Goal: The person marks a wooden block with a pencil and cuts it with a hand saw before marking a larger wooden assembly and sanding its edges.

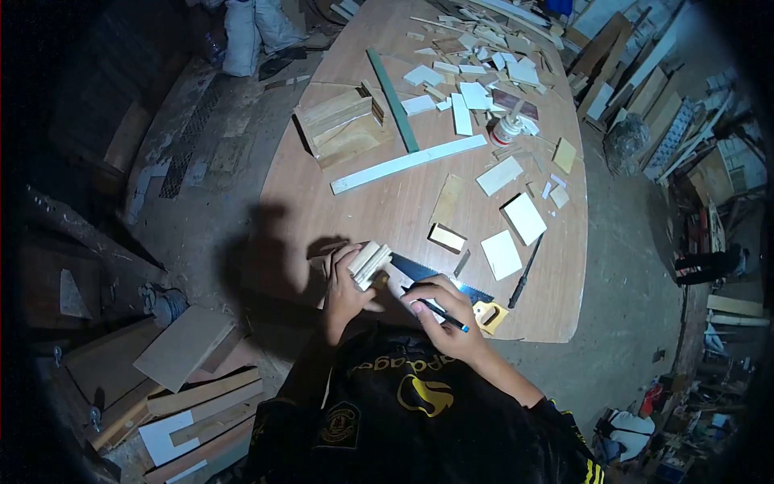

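Observation:
My left hand [345, 286] is closed round a small pale wooden block [369, 263] with grooves along it, held up over the table's near edge. A black pen [442, 315] with a blue end is gripped in my right hand [453, 316], just right of the block and apart from it. Behind my hands lies a handsaw [488, 316] with a yellow handle, its dark blade partly hidden by my right hand. A small open wooden piece [447, 237] rests beyond the blade.
Pale boards [501, 255] and a black rod-like tool [527, 273] lie at the right. Further back are an open wooden box [343, 129], a white strip [407, 165], a green strip [392, 101], a glue-like white container [505, 131] and many offcuts [476, 95].

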### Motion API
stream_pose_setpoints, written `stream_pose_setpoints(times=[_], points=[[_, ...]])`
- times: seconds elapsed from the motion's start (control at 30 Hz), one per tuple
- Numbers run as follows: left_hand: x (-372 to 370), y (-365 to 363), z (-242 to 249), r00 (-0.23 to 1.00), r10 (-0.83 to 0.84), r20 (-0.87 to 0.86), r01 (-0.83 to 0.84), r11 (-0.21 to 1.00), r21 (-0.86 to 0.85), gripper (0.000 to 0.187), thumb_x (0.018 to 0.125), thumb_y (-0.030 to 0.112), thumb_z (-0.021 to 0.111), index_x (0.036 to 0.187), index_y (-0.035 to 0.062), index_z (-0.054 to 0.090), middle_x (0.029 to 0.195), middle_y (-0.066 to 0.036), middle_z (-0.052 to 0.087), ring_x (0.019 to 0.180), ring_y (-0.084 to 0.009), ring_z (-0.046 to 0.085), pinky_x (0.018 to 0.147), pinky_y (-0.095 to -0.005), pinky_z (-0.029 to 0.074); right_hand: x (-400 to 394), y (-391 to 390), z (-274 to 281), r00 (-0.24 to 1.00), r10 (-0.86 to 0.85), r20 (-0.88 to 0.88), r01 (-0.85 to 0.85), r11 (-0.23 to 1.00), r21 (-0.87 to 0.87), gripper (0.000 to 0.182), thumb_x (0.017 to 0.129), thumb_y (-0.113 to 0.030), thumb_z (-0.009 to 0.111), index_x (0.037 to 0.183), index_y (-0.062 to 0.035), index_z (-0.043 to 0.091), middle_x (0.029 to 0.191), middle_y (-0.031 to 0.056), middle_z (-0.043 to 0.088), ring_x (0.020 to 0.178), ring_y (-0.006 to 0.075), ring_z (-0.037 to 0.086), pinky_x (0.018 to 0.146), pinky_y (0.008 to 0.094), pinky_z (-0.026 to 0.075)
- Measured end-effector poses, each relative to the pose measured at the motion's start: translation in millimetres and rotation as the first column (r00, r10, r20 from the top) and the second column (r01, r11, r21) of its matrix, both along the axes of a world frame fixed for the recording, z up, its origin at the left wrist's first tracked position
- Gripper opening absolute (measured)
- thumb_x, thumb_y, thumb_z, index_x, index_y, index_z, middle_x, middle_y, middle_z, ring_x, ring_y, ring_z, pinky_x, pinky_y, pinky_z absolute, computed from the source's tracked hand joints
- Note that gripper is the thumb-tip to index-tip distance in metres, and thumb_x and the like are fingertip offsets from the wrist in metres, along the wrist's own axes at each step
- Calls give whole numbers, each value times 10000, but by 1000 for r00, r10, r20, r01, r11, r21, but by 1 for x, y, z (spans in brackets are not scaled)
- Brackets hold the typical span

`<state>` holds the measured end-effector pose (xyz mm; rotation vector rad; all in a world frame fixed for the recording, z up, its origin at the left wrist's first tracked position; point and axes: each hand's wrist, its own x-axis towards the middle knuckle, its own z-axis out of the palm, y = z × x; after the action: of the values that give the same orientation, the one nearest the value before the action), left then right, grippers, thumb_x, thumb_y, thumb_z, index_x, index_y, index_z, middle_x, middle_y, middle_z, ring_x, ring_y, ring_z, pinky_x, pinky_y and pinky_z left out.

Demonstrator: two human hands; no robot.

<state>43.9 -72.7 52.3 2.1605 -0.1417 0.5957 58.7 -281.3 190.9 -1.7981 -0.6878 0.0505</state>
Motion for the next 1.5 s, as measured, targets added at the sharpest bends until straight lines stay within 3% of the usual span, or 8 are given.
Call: stream_pose_setpoints(times=[0.33,0.53,0.7,0.83,0.9,1.0,1.2,1.5], points=[[9,-9,-49,974,166,152,-198,953,231,703,683,220,784,1281,70,445,1273,-113,505,1179,-360,454,1013,-558,312,0,1,-4,999,38,-6,-38,999,29,112,872,-34,635,977,-15,666,912,140,622,845,283,600,766,343,476],[2,-20,-76,984,130,119,-164,925,344,681,664,199,791,1248,86,459,1261,-103,501,1189,-350,456,1020,-569,310,5,0,-37,999,-23,-38,25,999,35,102,905,-56,612,982,-4,655,901,137,629,853,282,606,782,333,479],[-10,-25,-59,992,69,109,-103,933,345,764,613,188,843,1248,54,439,1224,-151,474,1141,-373,453,960,-558,332,12,-4,-98,916,-259,-306,262,965,-33,128,956,-108,584,1008,8,588,891,107,627,849,185,590,801,310,475],[-19,-27,-62,997,48,60,-65,941,333,770,607,186,847,1246,52,439,1228,-151,463,1157,-378,437,984,-566,314,14,-5,-135,844,-259,-470,191,963,-188,228,925,-173,665,1029,-47,507,904,48,602,845,108,547,791,268,459],[-22,-26,-64,1000,21,16,-25,937,347,759,616,187,845,1243,50,440,1235,-150,456,1162,-377,433,998,-569,304,13,-2,-168,855,-259,-450,215,965,-149,308,874,-204,739,994,-65,491,915,42,601,867,117,548,810,281,465],[-23,-25,-65,1000,12,26,-20,936,352,754,620,186,841,1244,46,441,1238,-150,456,1166,-376,434,1004,-565,302,11,7,-185,635,-131,-761,248,968,40,423,804,-205,818,957,-93,440,961,43,575,901,125,527,806,277,472],[-21,-18,-56,1000,24,12,-26,951,309,758,615,180,845,1250,56,451,1282,-130,462,1203,-375,421,1016,-566,308,9,17,-179,743,-160,-650,246,968,43,432,802,-174,816,981,-97,431,990,42,571,904,118,520,808,265,464],[-18,-18,-18,997,-66,38,67,998,-15,865,569,69,859,1302,36,402,1293,-185,447,1170,-391,460,1009,-505,371,20,18,-132,858,-43,-512,136,980,146,453,802,-153,813,1013,-79,418,1080,77,567,1028,149,514,915,297,431]])
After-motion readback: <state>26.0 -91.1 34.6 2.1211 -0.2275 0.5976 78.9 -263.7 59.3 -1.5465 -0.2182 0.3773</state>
